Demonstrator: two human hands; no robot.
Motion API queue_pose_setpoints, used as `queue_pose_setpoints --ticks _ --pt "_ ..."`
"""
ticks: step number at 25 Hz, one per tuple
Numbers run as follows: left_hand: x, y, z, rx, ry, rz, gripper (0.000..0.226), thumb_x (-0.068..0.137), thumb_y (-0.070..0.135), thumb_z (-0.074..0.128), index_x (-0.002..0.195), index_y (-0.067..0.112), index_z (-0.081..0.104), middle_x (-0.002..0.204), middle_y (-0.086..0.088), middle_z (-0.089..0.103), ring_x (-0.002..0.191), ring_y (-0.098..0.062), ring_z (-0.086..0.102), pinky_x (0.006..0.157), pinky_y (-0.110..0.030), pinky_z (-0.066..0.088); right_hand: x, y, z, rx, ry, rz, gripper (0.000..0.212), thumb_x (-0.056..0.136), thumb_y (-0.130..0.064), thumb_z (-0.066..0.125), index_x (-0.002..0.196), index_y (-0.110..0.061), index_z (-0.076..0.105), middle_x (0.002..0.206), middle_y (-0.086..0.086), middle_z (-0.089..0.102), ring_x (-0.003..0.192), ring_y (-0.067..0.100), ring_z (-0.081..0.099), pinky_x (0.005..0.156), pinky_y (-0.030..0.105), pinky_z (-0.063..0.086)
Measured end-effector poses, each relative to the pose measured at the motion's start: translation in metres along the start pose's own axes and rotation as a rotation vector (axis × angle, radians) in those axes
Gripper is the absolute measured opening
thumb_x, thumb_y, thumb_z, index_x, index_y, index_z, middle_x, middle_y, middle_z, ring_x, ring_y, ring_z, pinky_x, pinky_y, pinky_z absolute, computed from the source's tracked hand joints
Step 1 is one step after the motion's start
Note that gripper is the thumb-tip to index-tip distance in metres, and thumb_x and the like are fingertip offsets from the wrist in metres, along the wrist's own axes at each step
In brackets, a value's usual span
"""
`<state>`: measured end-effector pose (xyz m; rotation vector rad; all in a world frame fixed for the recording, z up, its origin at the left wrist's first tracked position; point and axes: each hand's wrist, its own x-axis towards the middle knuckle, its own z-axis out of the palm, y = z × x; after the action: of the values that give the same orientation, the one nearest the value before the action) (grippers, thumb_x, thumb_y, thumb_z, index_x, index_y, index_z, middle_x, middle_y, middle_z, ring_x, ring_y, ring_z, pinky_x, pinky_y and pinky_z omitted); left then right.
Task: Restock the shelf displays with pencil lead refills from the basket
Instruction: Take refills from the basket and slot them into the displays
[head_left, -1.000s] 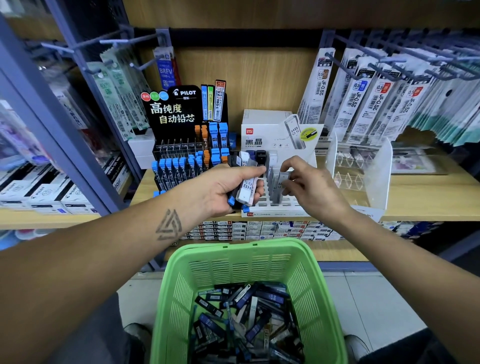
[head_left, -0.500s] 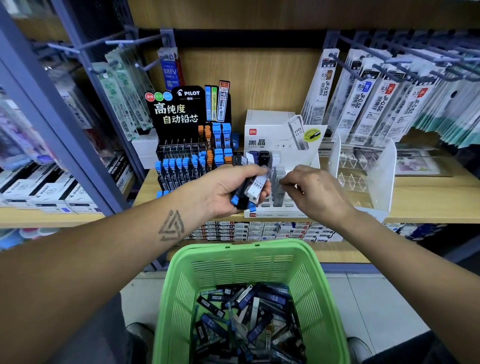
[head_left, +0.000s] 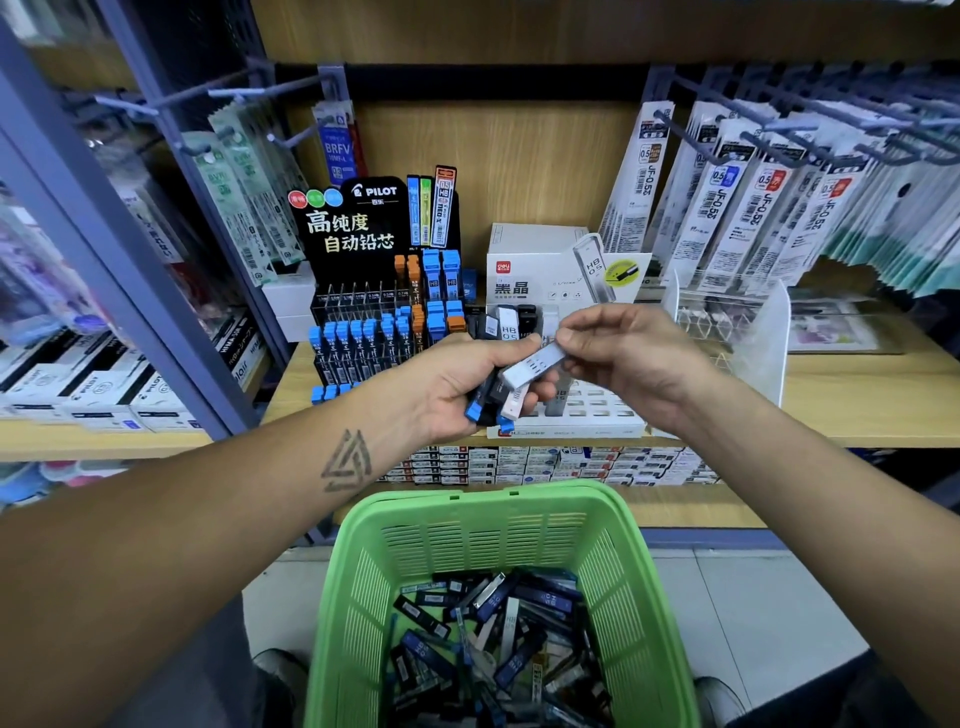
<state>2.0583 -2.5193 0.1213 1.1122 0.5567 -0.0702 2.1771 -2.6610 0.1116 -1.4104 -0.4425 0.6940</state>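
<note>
- Clutching a bunch of lead refills (head_left: 491, 397) in the left hand (head_left: 462, 384), palm hiding most.
- Pinching one white refill (head_left: 535, 366) with right hand (head_left: 623, 358) fingertips.
- Leaving more refills heaped in the green basket (head_left: 358, 597), bottom edge cropped.
- Blocking much of the white display tray (head_left: 597, 421).

Two hands (head_left: 462, 384), one basket (head_left: 363, 587), two displays (head_left: 363, 291).

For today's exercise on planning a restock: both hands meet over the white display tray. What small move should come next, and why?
Probably the right hand draws the white lead case free of the bunch in the left hand and stands it in the white display tray. It already pinches that case's end, and the tray shows open slots just below.
</note>
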Motion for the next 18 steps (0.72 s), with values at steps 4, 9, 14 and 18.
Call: queue_pose_setpoints --ticks 4,9,14,18 --pt "0.001 0.006 -0.003 -0.083 0.049 0.001 0.017 0.093 0.012 0.066 0.098 -0.004 0.063 0.074 -0.019 0.069 0.054 -0.019 0.064 0.044 -0.023 0.053 0.004 -0.005 -0.016 -0.128 -0.02 -0.065 0.022 0.069 -0.003 0.079 0.086 0.001 0.065 0.072 0.014 0.07 0.062 0.022 0.067 0.062 0.027 0.058" --pt "0.002 0.009 -0.004 -0.07 0.134 0.021 0.014 0.091 0.004 0.066 0.101 -0.006 0.062 0.076 -0.024 0.068 0.05 -0.02 0.062 0.042 -0.023 0.052 -0.002 -0.018 -0.019 -0.652 -0.343 -0.194 0.04 0.075 0.001 0.08 0.112 -0.011 0.072 0.092 0.014 0.074 0.081 0.023 0.069 0.082 0.033 0.06" --pt "0.005 0.004 0.003 -0.068 0.113 0.027 0.011 0.089 0.004 0.067 0.095 -0.005 0.065 0.069 -0.019 0.067 0.052 -0.019 0.062 0.042 -0.024 0.052 -0.002 -0.013 -0.006 -0.705 -0.423 -0.272 0.02 0.089 -0.008 0.071 0.109 -0.01 0.073 0.097 0.011 0.077 0.093 0.024 0.073 0.09 0.041 0.058" --pt "0.006 0.006 0.005 -0.039 0.083 0.031 0.014 0.089 0.007 0.07 0.092 -0.006 0.065 0.068 -0.017 0.067 0.056 -0.02 0.064 0.046 -0.025 0.054 0.014 -0.024 -0.023 -0.699 -0.001 -0.43 0.015 0.085 -0.013 0.078 0.098 -0.008 0.074 0.093 0.01 0.072 0.081 0.02 0.066 0.083 0.037 0.055"
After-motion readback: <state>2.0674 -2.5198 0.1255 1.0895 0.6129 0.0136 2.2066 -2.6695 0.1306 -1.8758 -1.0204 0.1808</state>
